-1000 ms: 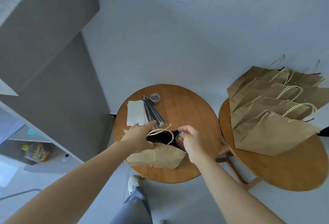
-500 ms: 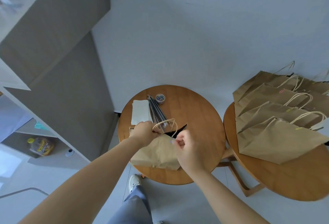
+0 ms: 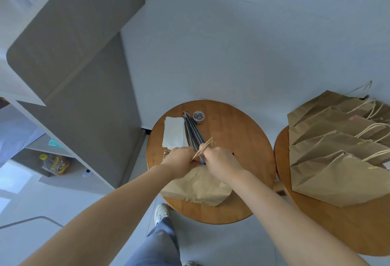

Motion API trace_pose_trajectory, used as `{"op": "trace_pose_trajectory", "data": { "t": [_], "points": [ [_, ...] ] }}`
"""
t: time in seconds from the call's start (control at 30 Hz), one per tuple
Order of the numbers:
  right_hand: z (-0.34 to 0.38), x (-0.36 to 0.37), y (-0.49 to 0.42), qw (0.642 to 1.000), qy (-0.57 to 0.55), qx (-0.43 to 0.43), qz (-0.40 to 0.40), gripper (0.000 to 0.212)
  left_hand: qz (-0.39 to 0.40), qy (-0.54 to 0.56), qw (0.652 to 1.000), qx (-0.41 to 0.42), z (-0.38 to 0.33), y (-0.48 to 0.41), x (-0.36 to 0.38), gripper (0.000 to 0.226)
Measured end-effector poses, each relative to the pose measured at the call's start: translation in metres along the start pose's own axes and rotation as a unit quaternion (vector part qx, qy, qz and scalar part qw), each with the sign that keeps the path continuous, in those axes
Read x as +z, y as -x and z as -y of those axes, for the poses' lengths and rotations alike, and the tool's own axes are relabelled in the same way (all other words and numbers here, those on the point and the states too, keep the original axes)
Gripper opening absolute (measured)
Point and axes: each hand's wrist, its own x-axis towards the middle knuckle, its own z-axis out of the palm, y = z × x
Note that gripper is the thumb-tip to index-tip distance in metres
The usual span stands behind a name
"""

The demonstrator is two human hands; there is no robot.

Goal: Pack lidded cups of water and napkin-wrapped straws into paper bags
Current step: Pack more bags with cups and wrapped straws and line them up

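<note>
The left hand point(image 3: 179, 158) and right hand point(image 3: 221, 160) meet at the top of a brown paper bag point(image 3: 196, 187), fingers curled down over its upper edge and gripping it together, with the bag's twine handles point(image 3: 205, 146) sticking up between the knuckles. The bag lies on the near side of a round wooden table point(image 3: 242, 139), its bottom reaching the table's front edge. Just beyond the hands lie a bundle of dark straws point(image 3: 193, 132), a stack of white napkins point(image 3: 174, 131) touching its left side, and a small round tub of coloured paper clips point(image 3: 198, 117). On a second table point(image 3: 337, 229) to the right, four more paper bags point(image 3: 337, 179) lie overlapping, three showing a coloured clip near the top. A yellow-capped package point(image 3: 55, 164) sits on a low shelf at left; its label is too blurred to read.
</note>
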Motion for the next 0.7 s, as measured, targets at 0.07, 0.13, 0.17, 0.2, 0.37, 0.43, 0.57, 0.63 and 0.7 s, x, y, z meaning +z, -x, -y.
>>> {"op": "trace_pose_trajectory", "data": {
  "t": [0.07,0.13,0.17,0.2,0.37,0.43,0.57,0.63,0.7],
  "points": [
    [0.0,0.0,-0.003,1.0,-0.001,-0.003,0.008,0.024,0.003,-0.001,1.0,0.01,0.002,-0.001,-0.001,0.016],
    [0.001,-0.001,-0.006,1.0,0.001,-0.013,0.007,0.022,0.007,-0.004,1.0,0.018,0.004,-0.002,-0.001,0.017],
    [0.003,-0.003,-0.008,1.0,0.0,-0.016,0.007,0.02,0.008,-0.002,1.0,0.021,0.005,-0.003,-0.001,0.017],
    [0.004,-0.004,-0.009,1.0,0.002,-0.019,0.009,0.018,0.008,0.003,1.0,0.021,0.006,-0.003,0.0,0.018],
    [0.008,0.001,-0.008,0.998,0.004,-0.059,-0.015,0.018,0.004,0.027,1.0,0.004,0.011,-0.003,-0.001,0.019],
    [0.007,0.011,-0.006,0.994,0.019,-0.075,-0.077,0.019,0.004,0.03,1.0,0.003,0.012,-0.002,-0.002,0.02],
    [0.011,0.037,0.0,0.978,0.042,-0.072,-0.19,0.018,0.008,0.031,0.999,0.001,0.015,-0.004,-0.003,0.02],
    [0.015,0.053,0.01,0.983,0.04,-0.039,-0.175,0.03,-0.006,0.04,0.999,-0.028,0.016,-0.005,-0.003,0.017],
    [0.021,0.07,0.023,0.992,0.074,0.001,-0.1,0.065,-0.009,0.028,0.999,-0.042,0.017,-0.005,-0.002,0.016]
  ]
}}
